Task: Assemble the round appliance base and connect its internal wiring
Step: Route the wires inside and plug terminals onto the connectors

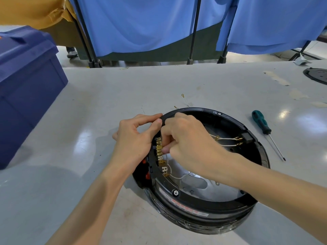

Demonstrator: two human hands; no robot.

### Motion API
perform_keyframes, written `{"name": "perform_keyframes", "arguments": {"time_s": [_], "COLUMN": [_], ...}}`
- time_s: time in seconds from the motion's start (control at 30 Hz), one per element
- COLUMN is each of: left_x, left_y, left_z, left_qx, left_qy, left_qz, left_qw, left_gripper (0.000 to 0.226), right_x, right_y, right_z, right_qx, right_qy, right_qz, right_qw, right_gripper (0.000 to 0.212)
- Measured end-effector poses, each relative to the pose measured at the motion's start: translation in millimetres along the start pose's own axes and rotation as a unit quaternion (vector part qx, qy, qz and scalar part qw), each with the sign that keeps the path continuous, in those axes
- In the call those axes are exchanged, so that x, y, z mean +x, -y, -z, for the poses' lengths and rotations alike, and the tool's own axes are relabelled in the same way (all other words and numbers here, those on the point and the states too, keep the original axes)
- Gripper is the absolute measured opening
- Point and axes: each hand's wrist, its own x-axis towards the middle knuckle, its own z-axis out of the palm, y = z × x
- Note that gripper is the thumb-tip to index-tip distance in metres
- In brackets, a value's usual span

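Note:
The round black appliance base (212, 202) lies open side up on the grey table. A column of brass terminals (160, 152) runs along its inner left wall. My left hand (136, 137) grips the left rim from outside, thumb and forefinger over the edge. My right hand (187, 138) reaches inside with curled fingers pinching at the upper terminals; what it pinches is hidden. White wires (224, 141) with brass connectors run to a black socket block (246, 137) on the right. Another white wire (178, 176) loops from the lower terminals over the metal floor.
A green-handled screwdriver (261, 124) lies to the right of the base. Loose white wire with a ring lug (184, 99) lies behind it. A blue crate (26, 89) stands at the left. A second round black part (316, 75) sits at the far right edge. Blue curtains hang behind the table.

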Motion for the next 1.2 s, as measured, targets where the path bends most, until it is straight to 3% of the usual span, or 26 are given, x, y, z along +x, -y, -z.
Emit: {"name": "perform_keyframes", "arguments": {"time_s": [0.2,0.3,0.5,0.7,1.2], "left_x": [0,0,-1,-3,-5], "left_y": [0,1,-1,-2,-6], "left_z": [1,0,-1,-2,-3], "left_qx": [0.009,0.003,-0.001,-0.004,-0.001], "left_qy": [-0.002,-0.003,-0.004,-0.01,-0.025], "left_qz": [-0.001,0.004,0.011,0.002,0.008], "left_qw": [1.0,1.0,1.0,1.0,1.0], "left_gripper": [0.012,0.012,0.012,0.012,0.012], "right_x": [-1,-8,-18,-37,-32], "right_y": [-9,-25,-17,-12,-1], "right_z": [13,23,29,26,10], "right_qx": [-0.037,0.014,0.071,0.079,0.045], "right_qy": [-0.028,-0.025,-0.104,0.064,0.051], "right_qz": [-0.026,-0.045,0.088,0.019,-0.042], "right_qw": [0.999,0.999,0.988,0.995,0.997], "right_gripper": [0.016,0.018,0.009,0.022,0.024]}}
